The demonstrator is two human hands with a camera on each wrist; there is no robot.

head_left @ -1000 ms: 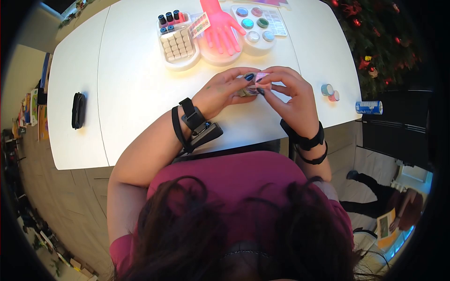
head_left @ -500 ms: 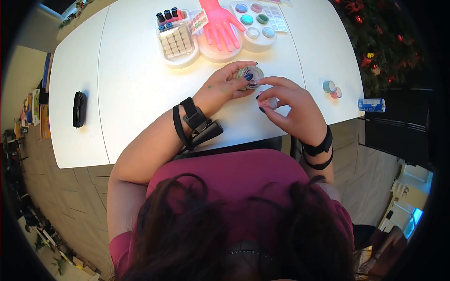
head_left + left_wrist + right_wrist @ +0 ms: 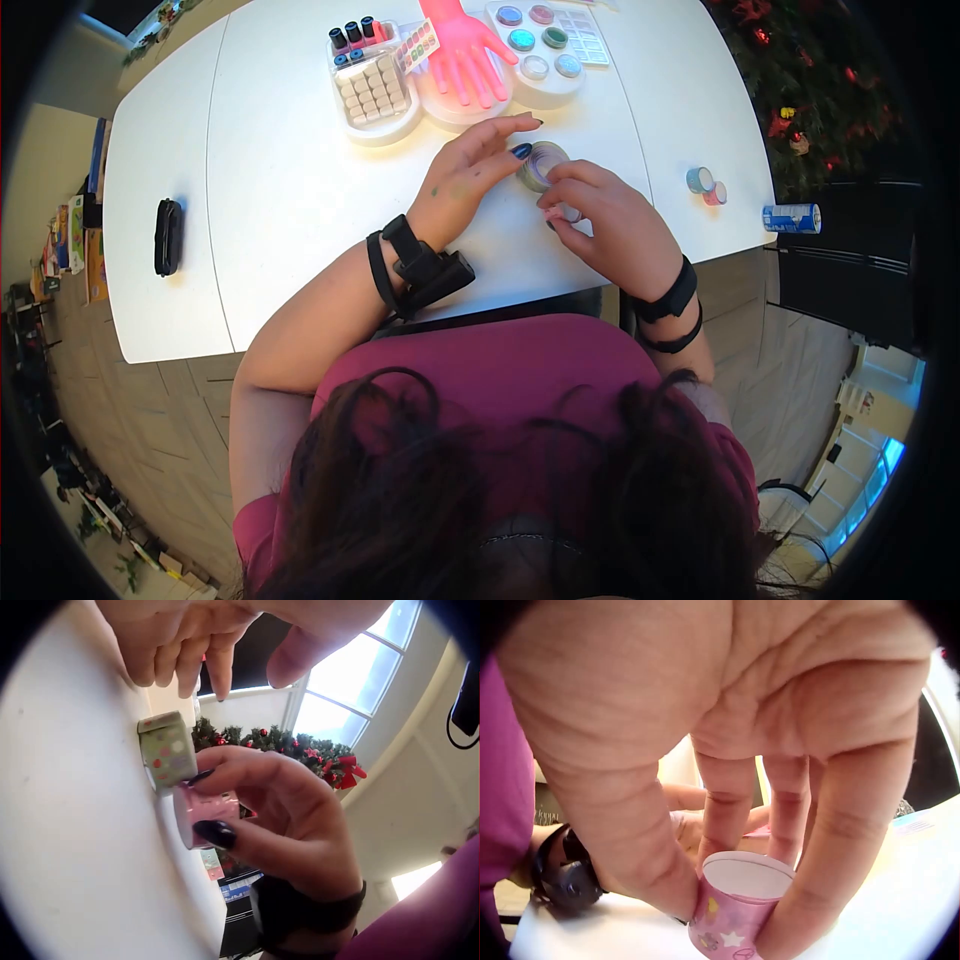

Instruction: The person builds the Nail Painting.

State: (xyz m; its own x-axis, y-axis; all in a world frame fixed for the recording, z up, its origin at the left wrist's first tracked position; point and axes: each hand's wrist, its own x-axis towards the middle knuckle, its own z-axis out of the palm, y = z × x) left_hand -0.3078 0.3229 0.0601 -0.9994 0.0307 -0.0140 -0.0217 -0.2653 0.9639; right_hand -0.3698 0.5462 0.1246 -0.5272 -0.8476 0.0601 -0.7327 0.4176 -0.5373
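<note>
My right hand [image 3: 615, 230] pinches a small pink patterned roll of tape [image 3: 210, 814] between thumb and fingers. The roll's pale hollow core faces up in the right wrist view, where white stars show on its pink side [image 3: 731, 930]. Next to it on the white table [image 3: 290, 230] stands a green roll of tape [image 3: 169, 754] with coloured dots, resting on its flat end. My left hand [image 3: 463, 185] is at the green roll's left side, fingers extended and holding nothing. Its thumb tip is close to that roll's rim in the head view.
Two more small rolls [image 3: 700, 180] stand at the right, near a blue can [image 3: 792, 218] at the table edge. A black case [image 3: 168, 237] lies at the left. Along the back are a pink hand model [image 3: 465, 60], nail polish bottles [image 3: 352, 38] and a tray of small jars [image 3: 548, 85].
The pink roll has come away from the green one, then been lowered beside it. My left hand has let go of the green roll, which now stands on the table.
</note>
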